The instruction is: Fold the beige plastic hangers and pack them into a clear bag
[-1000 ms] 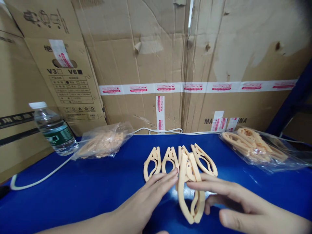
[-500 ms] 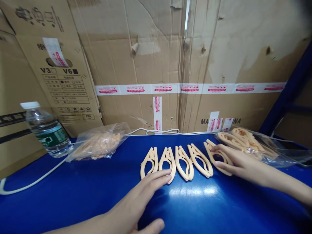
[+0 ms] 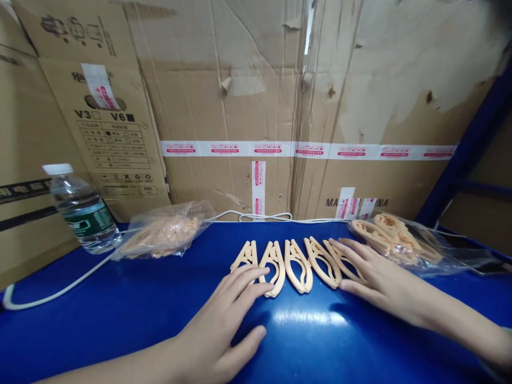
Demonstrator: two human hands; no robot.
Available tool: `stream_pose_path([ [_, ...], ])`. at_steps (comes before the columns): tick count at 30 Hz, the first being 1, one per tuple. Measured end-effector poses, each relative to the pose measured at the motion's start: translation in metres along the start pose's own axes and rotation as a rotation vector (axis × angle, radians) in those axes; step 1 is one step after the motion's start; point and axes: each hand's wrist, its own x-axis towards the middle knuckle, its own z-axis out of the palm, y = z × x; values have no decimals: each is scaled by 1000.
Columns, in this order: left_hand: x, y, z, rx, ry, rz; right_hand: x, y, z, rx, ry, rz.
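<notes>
Several peach plastic clips (image 3: 298, 261) lie side by side in a row on the blue table (image 3: 120, 314). My left hand (image 3: 224, 320) rests flat at the row's left end, fingers stretched over the leftmost clip (image 3: 244, 255). My right hand (image 3: 374, 274) lies flat on the rightmost clip (image 3: 340, 258), fingers spread, partly covering it. Neither hand grips anything.
A clear bag of clips (image 3: 166, 234) lies at the back left, another bag of clips (image 3: 394, 240) at the back right. A water bottle (image 3: 82, 210) stands far left. A white cable (image 3: 60, 290) runs along the table. Cardboard boxes (image 3: 260, 106) wall the back.
A second ago my right hand held a clip near me; it set that clip at the row's right end. Both hands now press inward on the row's ends.
</notes>
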Motion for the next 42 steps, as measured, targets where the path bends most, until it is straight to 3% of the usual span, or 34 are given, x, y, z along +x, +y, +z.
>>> stream_pose_path([
  [3,1,4,3,148,-52,-50,-4,-19,3,33,-43,-71],
  [9,9,13,16,271,-145,-126,-7,-36,24,61,41,-192],
  [18,17,15,23,294,-168,-171,-3,-40,28,43,18,-130],
  [23,15,14,21,285,-170,-172,-4,-36,29,29,44,-21],
  [33,15,13,22,273,-176,-183,0,-39,27,76,-42,-125],
  [37,17,5,17,250,-209,-185,7,-43,27,112,-65,-148],
  [42,36,-23,7,258,-275,-237,36,-45,29,117,-70,-149],
])
